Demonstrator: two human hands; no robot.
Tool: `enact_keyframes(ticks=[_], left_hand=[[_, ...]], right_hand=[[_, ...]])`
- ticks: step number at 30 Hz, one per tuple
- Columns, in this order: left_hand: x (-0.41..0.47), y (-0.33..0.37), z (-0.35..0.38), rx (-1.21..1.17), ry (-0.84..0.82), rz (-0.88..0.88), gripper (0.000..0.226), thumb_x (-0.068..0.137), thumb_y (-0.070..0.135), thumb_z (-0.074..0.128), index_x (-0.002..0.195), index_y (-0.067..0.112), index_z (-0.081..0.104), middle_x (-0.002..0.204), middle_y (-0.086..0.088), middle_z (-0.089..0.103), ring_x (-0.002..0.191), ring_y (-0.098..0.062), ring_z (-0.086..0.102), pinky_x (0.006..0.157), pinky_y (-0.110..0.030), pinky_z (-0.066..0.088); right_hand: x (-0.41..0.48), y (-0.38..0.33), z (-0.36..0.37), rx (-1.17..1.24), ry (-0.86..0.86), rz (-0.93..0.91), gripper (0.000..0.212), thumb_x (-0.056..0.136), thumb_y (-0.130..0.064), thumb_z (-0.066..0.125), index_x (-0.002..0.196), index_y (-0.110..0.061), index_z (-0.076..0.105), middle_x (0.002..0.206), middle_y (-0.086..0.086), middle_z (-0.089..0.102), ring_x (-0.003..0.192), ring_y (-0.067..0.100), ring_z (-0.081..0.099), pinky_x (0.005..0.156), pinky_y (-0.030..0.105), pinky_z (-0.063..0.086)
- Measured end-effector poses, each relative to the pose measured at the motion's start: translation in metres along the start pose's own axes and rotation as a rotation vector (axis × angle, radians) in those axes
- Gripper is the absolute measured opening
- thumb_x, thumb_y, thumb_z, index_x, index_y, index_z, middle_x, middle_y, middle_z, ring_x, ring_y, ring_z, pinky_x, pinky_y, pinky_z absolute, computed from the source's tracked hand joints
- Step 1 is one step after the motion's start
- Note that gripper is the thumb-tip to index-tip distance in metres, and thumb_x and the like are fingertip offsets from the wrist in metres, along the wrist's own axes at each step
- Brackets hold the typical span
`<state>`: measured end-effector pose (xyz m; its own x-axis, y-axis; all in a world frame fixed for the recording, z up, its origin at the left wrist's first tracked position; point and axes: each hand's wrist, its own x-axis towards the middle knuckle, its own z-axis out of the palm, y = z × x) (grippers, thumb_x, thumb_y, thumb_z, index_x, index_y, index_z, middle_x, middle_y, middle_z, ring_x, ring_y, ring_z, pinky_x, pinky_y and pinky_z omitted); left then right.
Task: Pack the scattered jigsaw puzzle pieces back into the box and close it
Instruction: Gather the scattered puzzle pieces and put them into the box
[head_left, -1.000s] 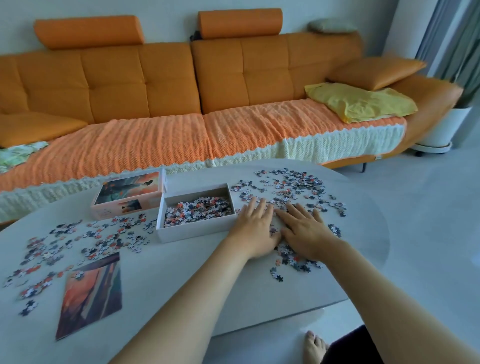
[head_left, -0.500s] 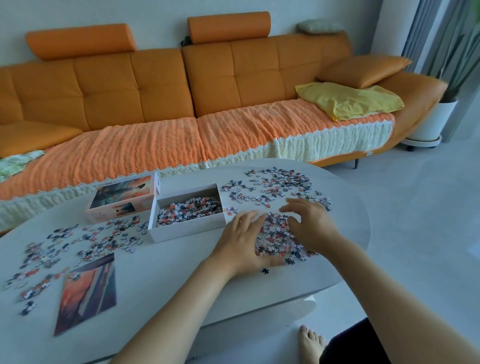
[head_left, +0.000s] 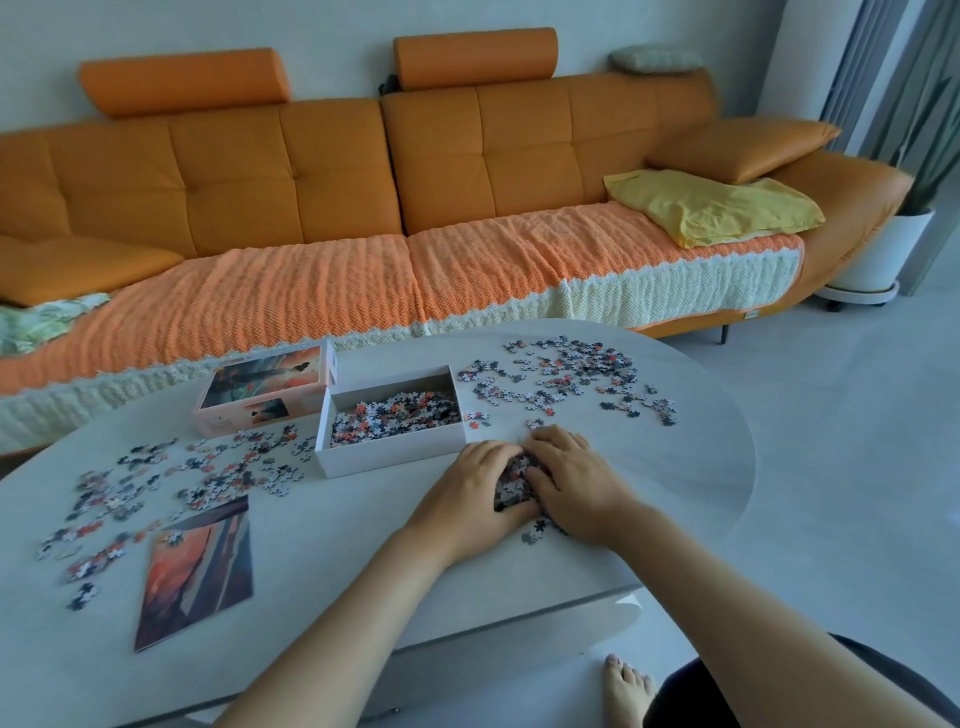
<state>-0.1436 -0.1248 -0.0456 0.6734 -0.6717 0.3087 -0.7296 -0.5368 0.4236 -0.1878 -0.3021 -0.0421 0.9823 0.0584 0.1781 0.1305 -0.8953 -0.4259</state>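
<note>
The box (head_left: 387, 457) was plain white; the puzzle pieces (head_left: 395, 415) inside it and scattered either side were speckled orange, white, grey and black. Left of the box, the lid (head_left: 262, 384) was pale pink with a teal-and-orange picture, and nearer, the print (head_left: 200, 566) showed orange and dark grey streaks. Under the box the table (head_left: 649, 467) was pale grey. Behind the box the sofa (head_left: 337, 171) was orange, its knitted throw (head_left: 291, 296) orange edged in cream, a yellow cloth (head_left: 711, 208) on it.
</note>
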Motion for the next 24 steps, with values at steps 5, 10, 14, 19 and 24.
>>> enact_keyframes(ticks=[5,10,14,19,24], left_hand=[[-0.019,-0.009,-0.019,-0.002,0.089,0.012,0.056,0.087,0.048,0.058,0.135,0.021,0.046,0.134,0.01,0.047,0.125,-0.006,0.04,0.101,-0.022,0.038],[-0.018,-0.019,-0.042,0.143,0.296,0.036,0.034,0.091,0.027,0.055,0.124,0.018,0.058,0.124,0.006,0.056,0.118,-0.011,0.048,0.099,-0.031,0.043],[-0.011,-0.037,-0.053,0.418,0.163,-0.11,0.053,0.096,0.044,0.034,0.145,0.026,0.041,0.152,0.004,0.036,0.143,-0.019,0.024,0.117,-0.038,0.014],[-0.004,-0.058,-0.053,0.392,-0.061,-0.217,0.054,0.102,0.048,0.024,0.153,0.035,0.011,0.162,0.009,0.007,0.149,-0.013,-0.003,0.118,-0.035,-0.005],[0.001,-0.065,-0.054,0.355,-0.052,-0.255,0.052,0.103,0.044,0.025,0.153,0.036,0.016,0.161,0.009,0.013,0.148,-0.013,0.004,0.119,-0.037,0.001]], right_hand=[[0.008,-0.021,0.0,0.188,-0.012,-0.062,0.036,0.096,-0.023,0.046,0.131,-0.02,0.055,0.129,-0.002,0.053,0.12,0.014,0.048,0.103,0.023,0.034],[0.034,-0.025,-0.009,0.103,0.018,0.003,0.043,0.099,-0.027,0.041,0.141,-0.023,0.045,0.148,-0.004,0.042,0.136,0.016,0.037,0.111,0.032,0.028],[0.059,-0.029,-0.007,-0.021,-0.165,-0.021,0.055,0.099,-0.029,0.035,0.152,-0.021,0.025,0.16,-0.003,0.015,0.148,0.013,0.005,0.121,0.035,0.008],[0.085,-0.04,0.004,-0.052,-0.327,-0.031,0.057,0.099,-0.032,0.025,0.153,-0.022,0.013,0.162,0.003,0.002,0.148,0.013,-0.004,0.121,0.037,0.005],[0.088,-0.047,0.002,-0.006,-0.332,0.002,0.04,0.099,-0.026,0.028,0.136,-0.014,0.039,0.144,0.013,0.042,0.136,0.026,0.035,0.112,0.043,0.029]])
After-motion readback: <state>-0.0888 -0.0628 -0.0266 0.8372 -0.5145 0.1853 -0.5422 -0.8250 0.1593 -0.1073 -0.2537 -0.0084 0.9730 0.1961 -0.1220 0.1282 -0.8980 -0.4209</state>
